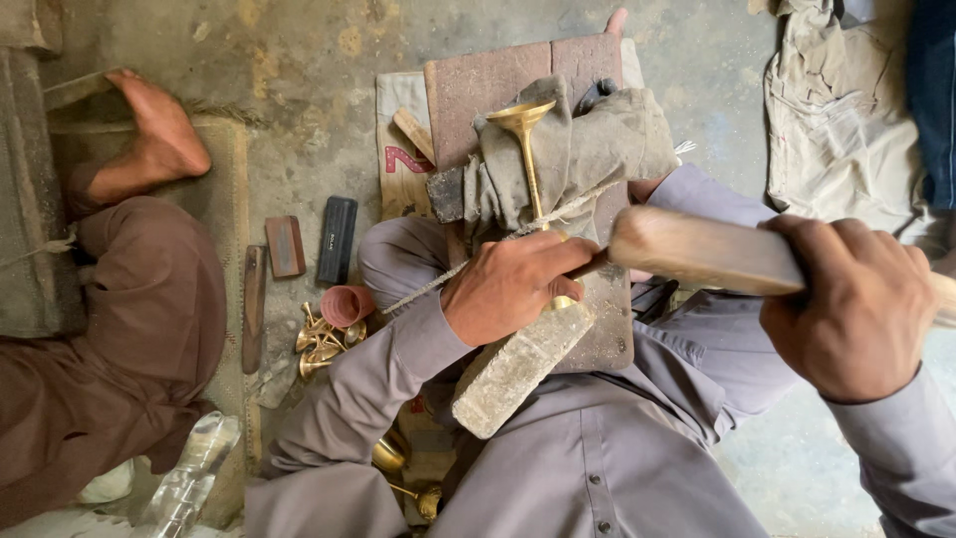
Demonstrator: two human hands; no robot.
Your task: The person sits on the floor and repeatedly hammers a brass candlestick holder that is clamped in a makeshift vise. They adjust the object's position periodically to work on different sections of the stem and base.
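A long-stemmed brass piece with a flared cup end (525, 139) lies on a grey cloth (597, 149) draped over a reddish board (498, 75). My left hand (508, 287) is closed around the lower end of the brass stem, above a rough stone block (518, 367) that rests on my lap. A short dark rod sticks out of that fist toward the wooden mallet (697, 251). My right hand (858, 304) grips the mallet, whose head sits just right of my left hand. A cord runs across the cloth and under my left hand.
Another person in brown sits at the left, with a bare foot (159, 130) on the floor. Between us lie small brass pieces (321, 344), a pink cup (347, 304), a black bar (337, 239) and a brown block (286, 246). Crumpled cloth (846, 110) lies top right.
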